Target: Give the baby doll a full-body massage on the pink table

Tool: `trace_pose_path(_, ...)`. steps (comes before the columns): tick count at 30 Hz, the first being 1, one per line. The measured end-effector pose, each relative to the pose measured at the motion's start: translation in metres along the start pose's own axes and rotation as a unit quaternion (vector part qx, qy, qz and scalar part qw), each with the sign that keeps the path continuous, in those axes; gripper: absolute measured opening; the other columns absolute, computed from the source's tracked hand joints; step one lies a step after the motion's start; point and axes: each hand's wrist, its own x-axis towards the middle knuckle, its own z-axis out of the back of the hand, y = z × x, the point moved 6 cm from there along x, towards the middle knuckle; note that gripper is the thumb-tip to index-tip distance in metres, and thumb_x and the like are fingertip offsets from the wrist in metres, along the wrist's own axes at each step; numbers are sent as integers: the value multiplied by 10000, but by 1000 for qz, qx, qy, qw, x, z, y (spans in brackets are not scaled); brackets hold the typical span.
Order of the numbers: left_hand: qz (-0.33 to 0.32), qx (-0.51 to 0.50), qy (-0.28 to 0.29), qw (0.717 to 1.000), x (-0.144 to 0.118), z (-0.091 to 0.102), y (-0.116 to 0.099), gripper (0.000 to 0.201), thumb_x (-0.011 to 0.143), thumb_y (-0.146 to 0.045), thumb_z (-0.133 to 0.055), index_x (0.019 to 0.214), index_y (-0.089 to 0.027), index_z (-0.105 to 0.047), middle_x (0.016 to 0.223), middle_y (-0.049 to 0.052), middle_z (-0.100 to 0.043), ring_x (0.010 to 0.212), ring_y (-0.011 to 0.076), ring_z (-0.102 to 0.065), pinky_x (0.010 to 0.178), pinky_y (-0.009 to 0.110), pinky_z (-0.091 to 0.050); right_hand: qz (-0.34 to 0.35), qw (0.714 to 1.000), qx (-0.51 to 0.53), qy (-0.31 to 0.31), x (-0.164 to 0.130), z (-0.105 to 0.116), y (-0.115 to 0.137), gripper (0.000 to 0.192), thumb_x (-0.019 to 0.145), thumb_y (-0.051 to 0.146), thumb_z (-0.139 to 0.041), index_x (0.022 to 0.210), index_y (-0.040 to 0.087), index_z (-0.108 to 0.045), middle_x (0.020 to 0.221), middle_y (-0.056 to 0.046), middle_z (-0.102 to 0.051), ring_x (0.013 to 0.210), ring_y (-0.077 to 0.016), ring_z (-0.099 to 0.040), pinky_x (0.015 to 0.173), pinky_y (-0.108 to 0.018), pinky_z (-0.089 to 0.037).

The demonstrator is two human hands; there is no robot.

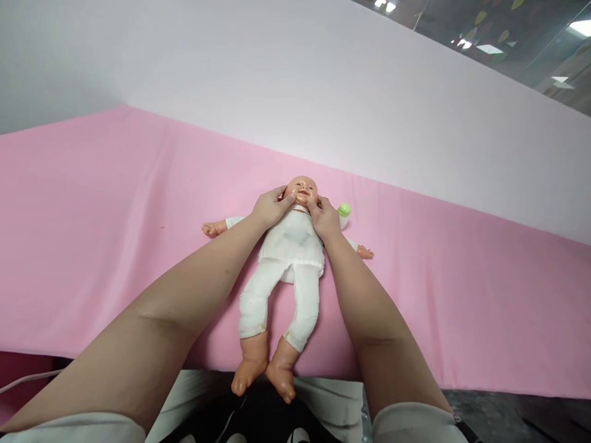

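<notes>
A doll (290,258) in white clothes is laid on its back on the pink-covered bench (92,215), head away from the viewer, feet over the near edge. The left hand (270,208) is set against one cheek, fingers loosely curled, gripping nothing; the right hand (325,218) is pressed likewise to the other cheek. The head looks like hard, smooth plastic, the body soft and light; the torso would probably be the surest place to grasp. A green-capped bottle (344,212) is seen just beside the right hand.
</notes>
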Motion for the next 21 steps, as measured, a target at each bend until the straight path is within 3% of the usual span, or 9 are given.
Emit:
trace_pose_path(3, -7, -4, 19, 1000, -2, -1, -4, 646, 859, -623, -773, 1401, -274, -729, 1265, 46, -808, 1108, 306, -754, 1012, 386, -571, -18, 1000, -7, -1, -1, 1, 2, 701, 861, 757, -752, 1304, 220, -674, 1191, -126, -804, 1102, -304, -766, 995, -441, -588)
trace_pose_path(8, 4, -10, 13, 1000, 0, -1, -2, 644, 812, -558, -837, 1376, -262, -740, 1285, 56, -798, 1118, 317, -751, 998, 393, -576, -26, 1000, -3, -5, -1, 1, 3, 720, 809, 749, -806, 1264, 209, -666, 1174, -120, -802, 1088, -287, -769, 969, -417, -600)
trace_pose_path(14, 5, -29, 8, 1000, 1, -2, 3, 612, 894, -573, -759, 1406, -240, -725, 1252, 69, -808, 1115, 307, -748, 1011, 389, -567, 2, 1000, -30, 8, -1, 2, 4, 469, 1021, 594, -630, 1304, 223, -677, 1222, -119, -800, 1157, -287, -748, 1038, -443, -562)
trace_pose_path(21, -26, -75, -3, 997, 9, -6, 16, 532, 1009, -552, -600, 1398, -217, -744, 1293, 80, -798, 1139, 287, -737, 1043, 380, -539, 26, 999, -20, 5, 1, 1, -1, 493, 1128, 533, -390, 1367, 206, -670, 1283, -131, -786, 1159, -264, -735, 1082, -440, -536)
